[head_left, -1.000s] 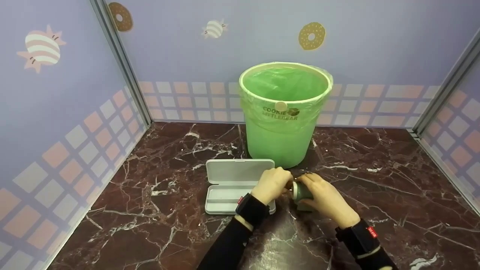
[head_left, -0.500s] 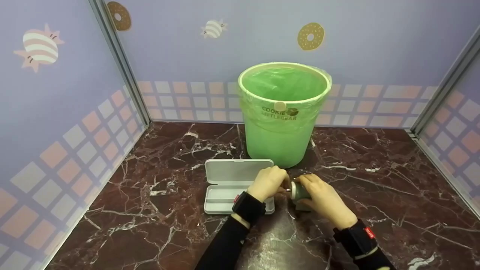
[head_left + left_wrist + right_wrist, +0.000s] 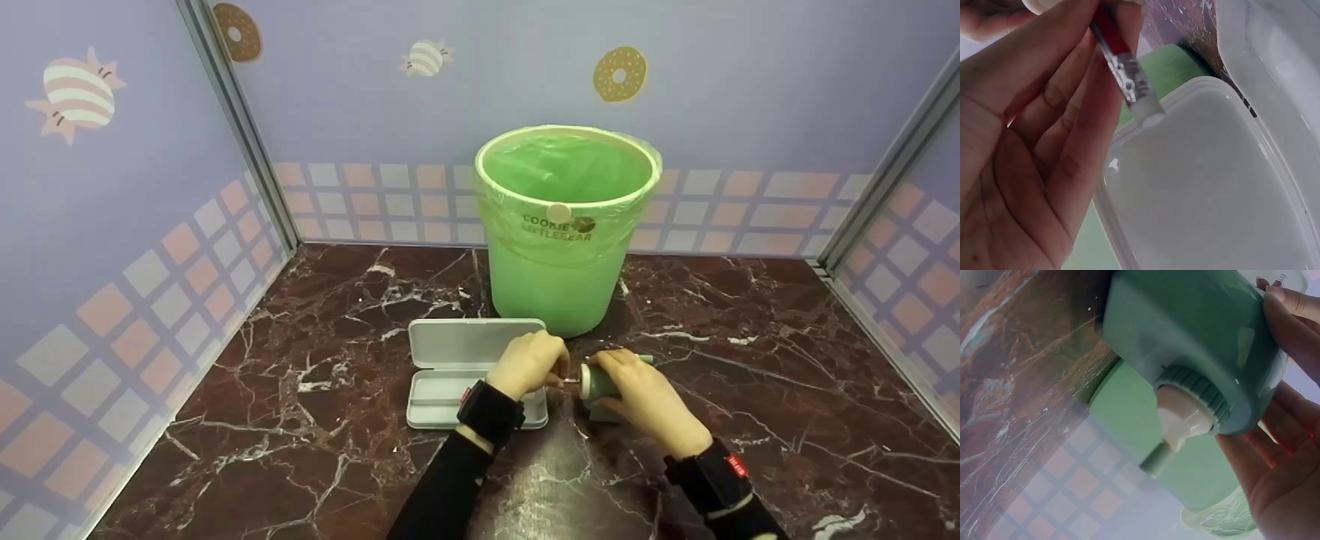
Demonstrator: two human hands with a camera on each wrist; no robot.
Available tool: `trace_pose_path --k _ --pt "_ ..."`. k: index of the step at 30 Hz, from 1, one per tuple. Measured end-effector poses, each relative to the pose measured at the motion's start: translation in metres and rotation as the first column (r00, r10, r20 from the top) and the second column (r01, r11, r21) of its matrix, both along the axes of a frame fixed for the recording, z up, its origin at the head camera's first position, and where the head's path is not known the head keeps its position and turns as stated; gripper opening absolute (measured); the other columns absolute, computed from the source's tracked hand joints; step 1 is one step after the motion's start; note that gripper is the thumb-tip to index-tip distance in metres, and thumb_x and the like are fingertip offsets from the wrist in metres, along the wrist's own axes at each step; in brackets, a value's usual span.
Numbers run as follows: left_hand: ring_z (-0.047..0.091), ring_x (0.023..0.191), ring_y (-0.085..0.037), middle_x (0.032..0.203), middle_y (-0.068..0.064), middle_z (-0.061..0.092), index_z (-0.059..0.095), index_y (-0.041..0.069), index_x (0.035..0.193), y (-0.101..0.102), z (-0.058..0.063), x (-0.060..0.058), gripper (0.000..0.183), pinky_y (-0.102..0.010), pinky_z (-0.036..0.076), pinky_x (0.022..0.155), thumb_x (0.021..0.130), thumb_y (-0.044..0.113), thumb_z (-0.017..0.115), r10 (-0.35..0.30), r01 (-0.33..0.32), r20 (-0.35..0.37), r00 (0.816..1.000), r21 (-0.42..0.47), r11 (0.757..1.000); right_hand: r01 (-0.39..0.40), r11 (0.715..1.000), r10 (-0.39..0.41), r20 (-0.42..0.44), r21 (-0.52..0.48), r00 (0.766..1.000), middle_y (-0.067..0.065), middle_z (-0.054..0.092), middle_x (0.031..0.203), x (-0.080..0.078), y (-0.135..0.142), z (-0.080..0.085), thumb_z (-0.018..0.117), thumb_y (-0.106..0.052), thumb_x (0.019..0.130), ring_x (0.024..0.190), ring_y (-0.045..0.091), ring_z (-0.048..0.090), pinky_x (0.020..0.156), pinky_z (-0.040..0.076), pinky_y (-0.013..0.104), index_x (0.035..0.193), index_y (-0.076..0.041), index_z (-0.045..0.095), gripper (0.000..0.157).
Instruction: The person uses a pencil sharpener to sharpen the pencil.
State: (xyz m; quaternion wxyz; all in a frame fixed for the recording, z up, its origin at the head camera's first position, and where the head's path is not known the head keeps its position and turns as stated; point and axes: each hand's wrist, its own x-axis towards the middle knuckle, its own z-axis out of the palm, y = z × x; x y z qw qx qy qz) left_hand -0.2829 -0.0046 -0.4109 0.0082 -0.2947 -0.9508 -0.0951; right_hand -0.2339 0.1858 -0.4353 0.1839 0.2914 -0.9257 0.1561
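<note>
In the head view, my left hand [image 3: 529, 363] pinches a pencil [image 3: 571, 381] between thumb and fingers. Its shaft runs to the pale front of a green crank pencil sharpener [image 3: 602, 385], where its far end is hidden. The left wrist view shows the pencil's red shaft, silver ferrule and white eraser [image 3: 1152, 119] pointing out of my fingers. My right hand [image 3: 643, 394] grips the sharpener's body from above, thumb on the near side. At its back, in the right wrist view, a cream crank arm [image 3: 1176, 417] carries a green knob [image 3: 1157, 459].
An open white pencil case [image 3: 442, 384] lies beside my left hand, its lid raised at the back. Behind stands a green bin [image 3: 555, 289] with a plastic liner. Patterned panels [image 3: 360, 97] wall in the marble-look table [image 3: 315, 450].
My left hand has drawn back to the left, and more pencil shaft shows before the sharpener. The crank knob now shows beyond my right hand, which keeps its grip.
</note>
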Motion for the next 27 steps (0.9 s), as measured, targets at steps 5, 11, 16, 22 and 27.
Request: trace_pose_path --k 5,11,16,22,27 --pt "0.071 0.082 -0.017 0.088 0.003 0.076 0.079 0.018 0.085 -0.0024 0.0003 -0.0001 0.015 -0.029 0.057 0.075 0.074 0.027 0.083 -0.001 0.001 0.016 1.0 0.016 1.0 0.006 1.0 -0.006 0.002 0.012 1.0 0.012 0.068 0.109 0.0007 -0.0015 0.0006 0.088 -0.006 0.064 0.103 0.029 0.063 0.086 0.055 0.044 0.111 -0.003 0.063 0.054" --pt "0.069 0.079 -0.016 0.084 0.004 0.075 0.079 0.018 0.084 -0.0043 0.0009 -0.0002 0.014 -0.028 0.056 0.073 0.073 0.026 0.084 -0.001 0.0 0.024 1.0 0.021 1.0 0.013 1.0 -0.013 -0.007 0.023 1.0 0.011 0.068 0.107 0.0014 -0.0032 0.0014 0.088 -0.004 0.063 0.101 0.028 0.063 0.084 0.055 0.043 0.109 -0.002 0.062 0.053" --pt "0.068 0.077 -0.014 0.082 0.005 0.075 0.079 0.019 0.084 -0.0054 0.0023 -0.0005 0.014 -0.027 0.055 0.072 0.073 0.026 0.085 0.006 -0.007 0.049 0.999 0.021 1.0 0.021 0.999 -0.021 0.01 0.025 1.0 0.011 0.068 0.106 0.0022 -0.004 0.0026 0.088 -0.004 0.063 0.101 0.028 0.063 0.085 0.055 0.043 0.107 -0.003 0.062 0.051" --pt "0.068 0.078 -0.013 0.082 0.006 0.075 0.079 0.019 0.085 -0.0061 0.0036 -0.0018 0.014 -0.026 0.055 0.074 0.074 0.025 0.084 0.006 -0.007 0.08 0.997 0.013 1.0 0.022 1.0 -0.022 0.004 0.012 1.0 0.011 0.068 0.106 0.0026 -0.0041 0.0018 0.088 -0.002 0.063 0.101 0.028 0.063 0.086 0.055 0.043 0.106 -0.004 0.061 0.051" --pt "0.068 0.077 -0.013 0.081 0.006 0.075 0.079 0.019 0.083 -0.0064 0.0039 -0.0019 0.013 -0.026 0.055 0.074 0.073 0.023 0.085 0.011 -0.012 0.091 0.996 0.009 1.0 0.014 1.0 -0.014 -0.022 0.01 1.0 0.012 0.068 0.105 0.0026 -0.0053 0.0009 0.088 -0.002 0.062 0.1 0.028 0.063 0.086 0.056 0.043 0.106 -0.002 0.061 0.051"
